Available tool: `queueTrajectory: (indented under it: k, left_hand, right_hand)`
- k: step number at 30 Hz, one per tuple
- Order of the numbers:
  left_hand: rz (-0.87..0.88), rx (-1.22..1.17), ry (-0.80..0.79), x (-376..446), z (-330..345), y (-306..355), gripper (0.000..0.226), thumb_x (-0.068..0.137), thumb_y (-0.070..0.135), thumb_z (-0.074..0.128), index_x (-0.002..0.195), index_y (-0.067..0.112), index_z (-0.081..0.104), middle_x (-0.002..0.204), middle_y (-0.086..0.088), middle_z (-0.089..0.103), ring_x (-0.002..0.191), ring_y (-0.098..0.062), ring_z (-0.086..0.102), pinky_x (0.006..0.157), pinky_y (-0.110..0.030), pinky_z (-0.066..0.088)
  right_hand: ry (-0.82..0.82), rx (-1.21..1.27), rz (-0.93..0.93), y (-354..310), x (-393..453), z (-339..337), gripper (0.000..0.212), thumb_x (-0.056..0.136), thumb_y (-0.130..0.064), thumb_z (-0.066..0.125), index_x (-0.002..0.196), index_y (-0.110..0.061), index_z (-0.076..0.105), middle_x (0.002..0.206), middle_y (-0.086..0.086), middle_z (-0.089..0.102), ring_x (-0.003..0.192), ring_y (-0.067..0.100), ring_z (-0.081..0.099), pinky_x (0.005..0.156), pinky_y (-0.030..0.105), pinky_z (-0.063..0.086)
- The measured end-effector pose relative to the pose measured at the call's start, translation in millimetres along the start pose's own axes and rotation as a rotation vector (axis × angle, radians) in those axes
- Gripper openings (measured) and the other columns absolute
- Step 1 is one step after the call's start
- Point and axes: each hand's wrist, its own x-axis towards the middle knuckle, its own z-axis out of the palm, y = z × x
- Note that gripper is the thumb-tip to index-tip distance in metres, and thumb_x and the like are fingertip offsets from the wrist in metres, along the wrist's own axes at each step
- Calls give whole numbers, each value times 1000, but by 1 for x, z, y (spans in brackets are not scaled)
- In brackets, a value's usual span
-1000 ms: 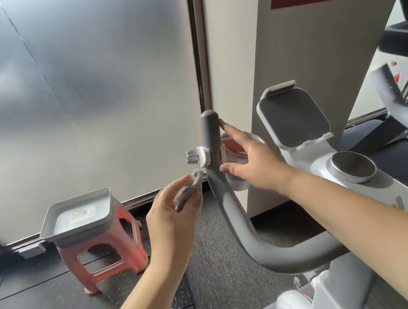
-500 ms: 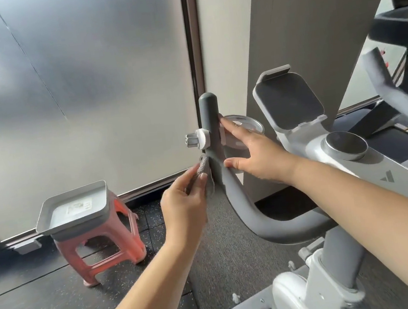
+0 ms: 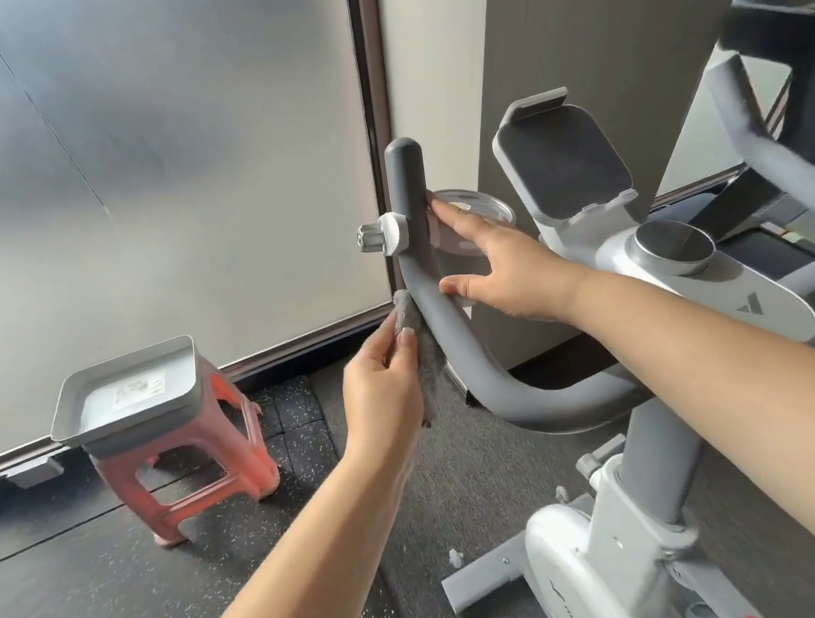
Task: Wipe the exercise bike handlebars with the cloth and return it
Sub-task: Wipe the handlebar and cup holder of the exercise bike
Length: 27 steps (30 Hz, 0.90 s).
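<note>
- Head view: the left hand (image 3: pixel 384 384) pinches a grey cloth (image 3: pixel 418 346) between thumb and fingers and presses it against the left side of the grey handlebar (image 3: pixel 440 320), just below the white clamp (image 3: pixel 392 232).
- Cloth position: the upper end touches the bar under the clamp; the lower end hangs down past the hand.
- Right hand (image 3: pixel 503 265): fingers extended and loosely spread, steadying the same handlebar from its right side. The thumb lies on the bar; the index fingertip reaches the bar near the clamp. It encloses nothing.
- Handlebar: the upright end stands vertical, then curves down and right toward the white exercise bike frame (image 3: pixel 619 555).
- A round cup holder (image 3: pixel 484 200) sits behind the right hand, partly covered by it.
- Console: a tilted device tray (image 3: pixel 562 164) and a round metal knob (image 3: pixel 672 245) lie right of the hands.
- Far left on the dark floor: a pink plastic stool (image 3: pixel 193 471) carrying a grey metal tray (image 3: pixel 131 392), well apart from the bike.
</note>
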Motion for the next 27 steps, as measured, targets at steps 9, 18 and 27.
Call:
queueTrajectory:
  k: [9, 18, 27]
  left_hand:
    - [-131, -134, -73, -59, 19, -14, 30, 98, 14, 41, 109, 24, 68, 93, -11, 72, 78, -21, 60, 73, -36, 44]
    - [-91, -276, 20, -63, 26, 2, 36, 98, 7, 37, 125, 20, 56, 95, -4, 71, 74, -13, 62, 64, -25, 51]
    - [-58, -182, 13, -127, 64, -30, 35, 96, 6, 42, 113, 28, 63, 101, -8, 71, 86, -21, 59, 82, -41, 45]
  right_hand:
    - [9, 24, -41, 9, 2, 3, 80, 87, -32, 63, 148, -38, 13, 155, -3, 27, 143, 21, 26, 118, 41, 20]
    - [-67, -129, -124, 27, -35, -32, 55, 87, -21, 65, 135, -39, 45, 149, 0, 34, 139, 18, 28, 111, 26, 18]
    - [-213, -4, -56, 65, -97, -72, 31, 88, -2, 58, 99, -26, 72, 98, -10, 71, 89, -9, 62, 76, -2, 43]
